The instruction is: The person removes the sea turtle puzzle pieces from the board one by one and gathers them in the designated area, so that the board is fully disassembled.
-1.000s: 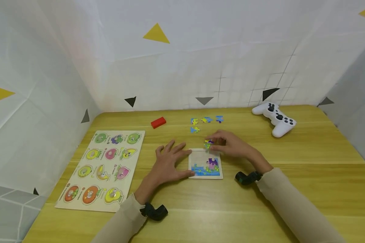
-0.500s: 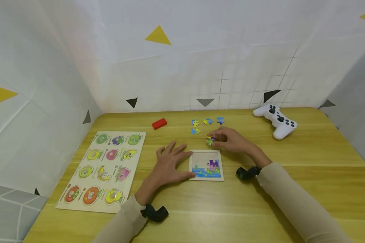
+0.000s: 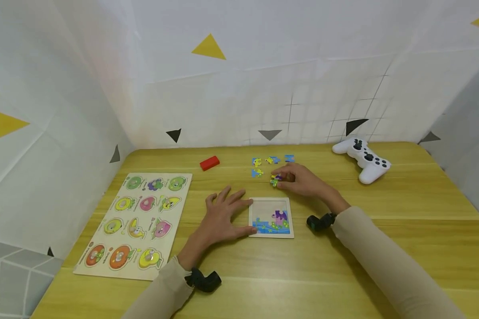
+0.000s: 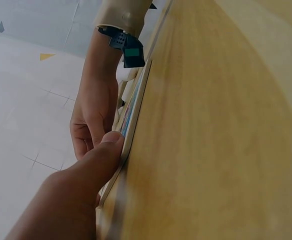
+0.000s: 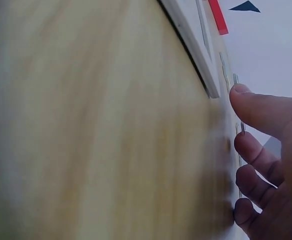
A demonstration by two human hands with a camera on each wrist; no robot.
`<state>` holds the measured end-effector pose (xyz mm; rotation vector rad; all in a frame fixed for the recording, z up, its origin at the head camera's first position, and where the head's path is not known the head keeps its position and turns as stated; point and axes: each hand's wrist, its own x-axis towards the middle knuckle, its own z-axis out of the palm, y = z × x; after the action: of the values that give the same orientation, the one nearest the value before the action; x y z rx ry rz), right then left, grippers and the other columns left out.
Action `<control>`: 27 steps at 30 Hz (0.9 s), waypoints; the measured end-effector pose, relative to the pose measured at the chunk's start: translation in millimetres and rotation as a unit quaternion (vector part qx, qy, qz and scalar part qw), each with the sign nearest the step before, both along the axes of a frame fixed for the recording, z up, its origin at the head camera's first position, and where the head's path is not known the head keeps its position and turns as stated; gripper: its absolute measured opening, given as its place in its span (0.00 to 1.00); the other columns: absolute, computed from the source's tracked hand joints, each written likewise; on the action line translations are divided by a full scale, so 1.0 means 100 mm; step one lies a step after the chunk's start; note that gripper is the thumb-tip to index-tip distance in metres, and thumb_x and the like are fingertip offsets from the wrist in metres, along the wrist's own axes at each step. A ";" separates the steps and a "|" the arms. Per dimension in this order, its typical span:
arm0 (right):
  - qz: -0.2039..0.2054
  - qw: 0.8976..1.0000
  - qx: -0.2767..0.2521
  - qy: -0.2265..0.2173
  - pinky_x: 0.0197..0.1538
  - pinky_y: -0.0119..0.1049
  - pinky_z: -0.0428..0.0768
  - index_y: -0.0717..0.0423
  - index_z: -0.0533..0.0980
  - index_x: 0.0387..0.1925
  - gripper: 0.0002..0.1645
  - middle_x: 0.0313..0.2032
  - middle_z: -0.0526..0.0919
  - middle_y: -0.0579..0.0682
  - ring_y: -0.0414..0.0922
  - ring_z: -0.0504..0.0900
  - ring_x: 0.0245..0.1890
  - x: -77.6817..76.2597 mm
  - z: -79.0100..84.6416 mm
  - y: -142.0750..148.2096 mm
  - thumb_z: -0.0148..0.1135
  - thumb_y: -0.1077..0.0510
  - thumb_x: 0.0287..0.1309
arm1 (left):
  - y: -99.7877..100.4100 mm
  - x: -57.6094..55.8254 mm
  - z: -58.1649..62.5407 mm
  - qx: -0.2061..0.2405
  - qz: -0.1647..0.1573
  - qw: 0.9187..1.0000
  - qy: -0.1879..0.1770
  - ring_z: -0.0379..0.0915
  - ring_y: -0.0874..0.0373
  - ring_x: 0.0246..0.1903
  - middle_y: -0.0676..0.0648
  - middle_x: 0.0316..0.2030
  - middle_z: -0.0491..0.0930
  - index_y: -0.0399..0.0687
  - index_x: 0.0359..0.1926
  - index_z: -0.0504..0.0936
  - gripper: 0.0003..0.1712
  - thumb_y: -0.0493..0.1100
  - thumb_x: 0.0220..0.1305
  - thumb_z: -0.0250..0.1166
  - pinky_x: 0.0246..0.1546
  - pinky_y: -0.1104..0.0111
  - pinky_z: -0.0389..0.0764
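- Right grip [image 3: 301, 180] pinches a puzzle piece [image 3: 274, 182] beyond the frame [image 3: 271, 236]; a slack pinch could drop it.
- Left grip [image 3: 220, 217], fingers spread, touches the frame's left side; uneven pressing could slide it, jarring the laid pieces [image 3: 280, 219] inside.

I pinch a green, yellow and purple jigsaw piece [image 3: 274, 182] in my right hand [image 3: 301, 180], its tilt hard to judge, between the partly filled, pale square tray [image 3: 262, 208] and four loose pieces [image 3: 257, 162] lying flat beyond.
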<state>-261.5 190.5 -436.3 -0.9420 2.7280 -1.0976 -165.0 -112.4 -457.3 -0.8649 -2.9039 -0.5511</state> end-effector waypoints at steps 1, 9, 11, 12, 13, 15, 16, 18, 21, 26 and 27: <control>0.000 1.000 0.002 0.002 0.43 0.39 0.74 0.57 0.81 0.58 0.22 0.41 0.83 0.51 0.43 0.75 0.35 -0.01 0.00 0.00 0.70 0.58 0.63 | 0.00 0.00 0.00 0.000 0.000 1.000 0.000 0.45 0.39 0.80 0.53 0.78 0.61 0.72 0.71 0.71 0.46 0.79 0.54 0.62 0.68 0.36 0.48; -0.006 1.000 0.022 0.005 0.45 0.39 0.74 0.56 0.81 0.60 0.23 0.44 0.83 0.53 0.46 0.76 0.40 -0.07 -0.01 -0.02 0.69 0.59 0.64 | 0.00 0.01 0.01 0.003 -0.002 1.000 0.001 0.45 0.38 0.79 0.52 0.77 0.62 0.71 0.71 0.72 0.46 0.79 0.54 0.62 0.67 0.36 0.48; -0.006 1.000 0.026 0.003 0.46 0.40 0.74 0.56 0.81 0.60 0.23 0.44 0.83 0.54 0.47 0.76 0.41 -0.09 0.00 -0.02 0.69 0.59 0.64 | 0.00 0.01 0.01 0.003 -0.002 1.000 0.004 0.46 0.38 0.79 0.52 0.77 0.62 0.71 0.71 0.72 0.46 0.79 0.54 0.62 0.67 0.36 0.49; -0.006 1.000 0.029 0.004 0.46 0.40 0.74 0.56 0.81 0.60 0.23 0.44 0.83 0.54 0.47 0.76 0.41 -0.10 0.00 -0.03 0.69 0.60 0.64 | 0.00 0.01 0.01 0.001 -0.001 1.000 0.004 0.46 0.38 0.79 0.53 0.77 0.62 0.71 0.71 0.72 0.46 0.79 0.53 0.62 0.67 0.36 0.49; -0.006 0.999 0.031 0.004 0.46 0.40 0.73 0.56 0.81 0.60 0.23 0.44 0.83 0.54 0.47 0.76 0.41 -0.11 0.00 -0.03 0.69 0.59 0.64 | 0.00 0.01 0.01 0.001 -0.001 1.000 0.006 0.46 0.38 0.79 0.52 0.77 0.62 0.71 0.71 0.72 0.46 0.79 0.53 0.61 0.67 0.36 0.49; -0.004 0.999 0.034 0.004 0.45 0.40 0.73 0.57 0.81 0.60 0.23 0.44 0.83 0.54 0.47 0.76 0.40 -0.13 0.01 -0.04 0.69 0.60 0.64 | 0.00 0.01 0.00 0.000 0.000 1.000 0.007 0.46 0.39 0.79 0.53 0.77 0.62 0.72 0.71 0.72 0.46 0.79 0.53 0.61 0.67 0.36 0.49; -0.002 0.999 0.036 0.005 0.45 0.41 0.73 0.57 0.81 0.60 0.23 0.44 0.83 0.54 0.48 0.76 0.40 -0.14 0.01 -0.04 0.68 0.60 0.64 | 0.00 0.01 0.00 0.001 -0.001 1.000 0.008 0.46 0.39 0.79 0.52 0.77 0.63 0.71 0.71 0.72 0.46 0.79 0.53 0.62 0.67 0.36 0.49; 0.001 0.999 0.038 0.008 0.45 0.41 0.73 0.58 0.81 0.60 0.23 0.43 0.83 0.55 0.48 0.76 0.40 -0.16 0.01 -0.05 0.68 0.61 0.64 | 0.00 0.01 0.00 0.001 0.000 1.000 0.007 0.46 0.39 0.79 0.53 0.77 0.62 0.72 0.71 0.72 0.46 0.80 0.54 0.61 0.67 0.36 0.49; 0.003 0.999 0.043 0.007 0.44 0.41 0.73 0.59 0.81 0.60 0.22 0.43 0.83 0.55 0.48 0.75 0.39 -0.19 0.02 -0.05 0.68 0.61 0.64 | 0.00 0.00 0.00 -0.001 0.001 1.000 0.006 0.46 0.39 0.79 0.53 0.77 0.62 0.72 0.71 0.72 0.46 0.80 0.54 0.61 0.67 0.36 0.49; 0.002 0.999 0.048 0.003 0.43 0.42 0.71 0.59 0.81 0.59 0.22 0.44 0.85 0.56 0.48 0.73 0.39 -0.22 0.04 -0.07 0.67 0.60 0.64 | -0.01 0.00 -0.01 -0.001 0.001 1.000 0.005 0.46 0.40 0.80 0.53 0.77 0.62 0.72 0.71 0.72 0.45 0.79 0.54 0.62 0.67 0.37 0.49; 0.000 0.999 0.050 0.001 0.43 0.42 0.71 0.59 0.81 0.60 0.22 0.44 0.84 0.56 0.49 0.73 0.39 -0.22 0.04 -0.07 0.67 0.60 0.64 | -0.01 0.00 -0.01 0.000 0.001 1.000 0.006 0.46 0.40 0.79 0.53 0.77 0.62 0.72 0.71 0.72 0.45 0.79 0.54 0.62 0.67 0.37 0.49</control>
<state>-283.7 183.3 -432.1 -0.9304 2.7552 -0.9517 -164.8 -113.1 -458.1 -0.8628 -2.8946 -0.5431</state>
